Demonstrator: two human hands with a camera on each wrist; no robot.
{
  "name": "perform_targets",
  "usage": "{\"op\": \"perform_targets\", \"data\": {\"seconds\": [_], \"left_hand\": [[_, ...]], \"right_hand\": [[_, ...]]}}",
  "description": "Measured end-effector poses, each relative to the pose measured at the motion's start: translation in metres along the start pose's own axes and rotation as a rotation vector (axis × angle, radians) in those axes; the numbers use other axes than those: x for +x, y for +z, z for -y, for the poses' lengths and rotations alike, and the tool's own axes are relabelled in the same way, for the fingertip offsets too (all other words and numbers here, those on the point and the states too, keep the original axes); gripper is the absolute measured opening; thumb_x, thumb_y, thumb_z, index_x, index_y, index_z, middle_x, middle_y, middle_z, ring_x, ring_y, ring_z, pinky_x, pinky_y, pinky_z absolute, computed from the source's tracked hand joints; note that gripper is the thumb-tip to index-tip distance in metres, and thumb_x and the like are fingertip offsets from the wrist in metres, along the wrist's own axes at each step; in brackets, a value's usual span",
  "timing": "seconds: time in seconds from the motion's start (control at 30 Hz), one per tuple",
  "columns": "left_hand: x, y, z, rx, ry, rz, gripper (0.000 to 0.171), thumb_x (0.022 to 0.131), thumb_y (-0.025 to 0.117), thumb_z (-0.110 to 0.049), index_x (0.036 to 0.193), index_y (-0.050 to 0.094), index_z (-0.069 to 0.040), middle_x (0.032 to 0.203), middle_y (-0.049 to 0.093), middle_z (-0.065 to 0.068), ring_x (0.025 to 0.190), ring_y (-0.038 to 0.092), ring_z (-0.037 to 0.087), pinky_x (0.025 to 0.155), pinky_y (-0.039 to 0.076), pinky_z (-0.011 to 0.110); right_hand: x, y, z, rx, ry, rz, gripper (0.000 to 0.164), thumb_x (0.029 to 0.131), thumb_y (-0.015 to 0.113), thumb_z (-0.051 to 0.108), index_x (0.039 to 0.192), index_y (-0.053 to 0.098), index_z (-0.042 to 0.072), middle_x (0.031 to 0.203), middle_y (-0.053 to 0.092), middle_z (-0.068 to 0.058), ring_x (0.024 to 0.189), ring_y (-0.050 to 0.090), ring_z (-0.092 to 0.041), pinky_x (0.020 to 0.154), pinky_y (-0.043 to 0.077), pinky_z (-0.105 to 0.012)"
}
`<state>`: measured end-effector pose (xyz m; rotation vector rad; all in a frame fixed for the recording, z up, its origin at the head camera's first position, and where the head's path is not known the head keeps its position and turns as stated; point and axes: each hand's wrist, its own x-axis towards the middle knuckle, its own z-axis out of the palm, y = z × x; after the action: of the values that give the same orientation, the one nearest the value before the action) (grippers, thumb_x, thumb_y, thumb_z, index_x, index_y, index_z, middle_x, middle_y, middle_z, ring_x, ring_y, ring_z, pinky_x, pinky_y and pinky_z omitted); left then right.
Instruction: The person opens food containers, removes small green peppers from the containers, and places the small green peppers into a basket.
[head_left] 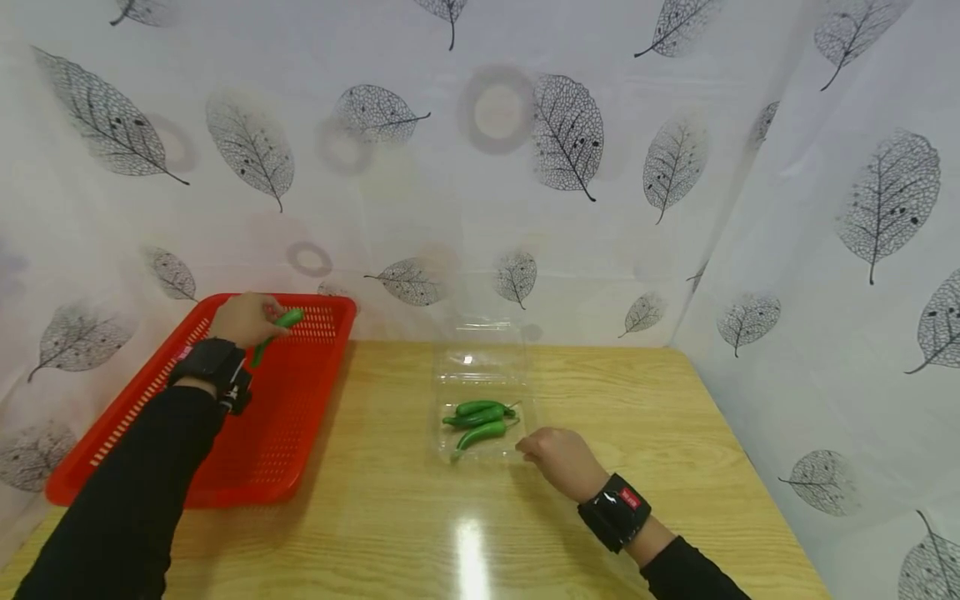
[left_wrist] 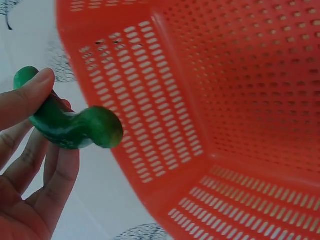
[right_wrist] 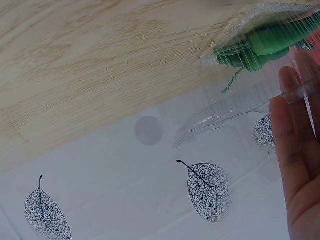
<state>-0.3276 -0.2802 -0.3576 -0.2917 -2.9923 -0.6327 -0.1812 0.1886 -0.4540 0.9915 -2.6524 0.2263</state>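
My left hand (head_left: 243, 319) pinches a green chili pepper (head_left: 289, 318) between thumb and fingers, over the far part of a red plastic basket (head_left: 262, 425). In the left wrist view this pepper (left_wrist: 62, 127) looks curved and glossy, its rounded end facing the camera. On the table, an open clear plastic box (head_left: 489, 455) holds three green chili peppers (head_left: 480, 432) lying side by side. My right hand (head_left: 564, 460) grips the box's near right corner. The right wrist view has these fingers (right_wrist: 287, 135) at the clear rim, with green peppers (right_wrist: 272, 40) showing through the wall.
The box's clear lid (head_left: 482, 354) stands raised at the back, near the leaf-patterned sheet (head_left: 465, 208) behind the table. The basket's tall slotted walls (left_wrist: 135, 95) rise close to my left hand. Wooden tabletop (head_left: 390, 517) spreads around the box.
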Motion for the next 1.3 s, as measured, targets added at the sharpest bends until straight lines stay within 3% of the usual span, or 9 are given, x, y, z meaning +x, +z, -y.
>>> {"op": "perform_targets", "data": {"seconds": [0.27,0.63,1.0,1.3], "left_hand": [[0.005,0.006,0.013,0.007,-0.070,0.038,0.040,0.079,0.072,-0.022,0.105,0.061,0.007,0.087,0.066,0.025,0.062,0.056,0.027,0.050,0.042,0.032],[0.016,0.030,0.029,-0.005,-0.153,0.050,0.036,0.075,0.074,-0.019,0.101,0.064,0.005,0.092,0.066,0.025,0.072,0.058,0.034,0.054,0.043,0.035],[0.025,0.051,0.040,0.058,-0.089,0.072,0.033,0.075,0.074,-0.015,0.099,0.066,0.004,0.094,0.066,0.024,0.070,0.058,0.032,0.056,0.045,0.038],[0.024,0.058,0.034,0.075,-0.056,0.138,0.025,0.078,0.072,-0.013,0.094,0.066,0.005,0.085,0.066,0.021,0.065,0.054,0.028,0.055,0.044,0.036]], "right_hand": [[0.001,-0.001,0.001,-0.006,0.014,0.019,0.015,0.074,0.075,0.007,0.088,0.073,0.012,0.080,0.073,0.002,0.072,0.068,-0.009,0.062,0.052,-0.020],[0.000,0.000,-0.001,-0.014,0.013,0.014,0.016,0.073,0.076,0.007,0.088,0.073,0.012,0.079,0.072,0.002,0.071,0.067,-0.009,0.060,0.051,-0.019],[0.002,-0.002,0.001,-0.002,0.017,0.028,0.016,0.074,0.075,0.007,0.089,0.073,0.012,0.080,0.072,0.001,0.071,0.067,-0.010,0.063,0.052,-0.019],[0.002,-0.002,-0.001,-0.012,0.021,0.052,0.015,0.075,0.074,0.008,0.089,0.073,0.012,0.080,0.073,0.001,0.072,0.067,-0.009,0.063,0.052,-0.019]]}}
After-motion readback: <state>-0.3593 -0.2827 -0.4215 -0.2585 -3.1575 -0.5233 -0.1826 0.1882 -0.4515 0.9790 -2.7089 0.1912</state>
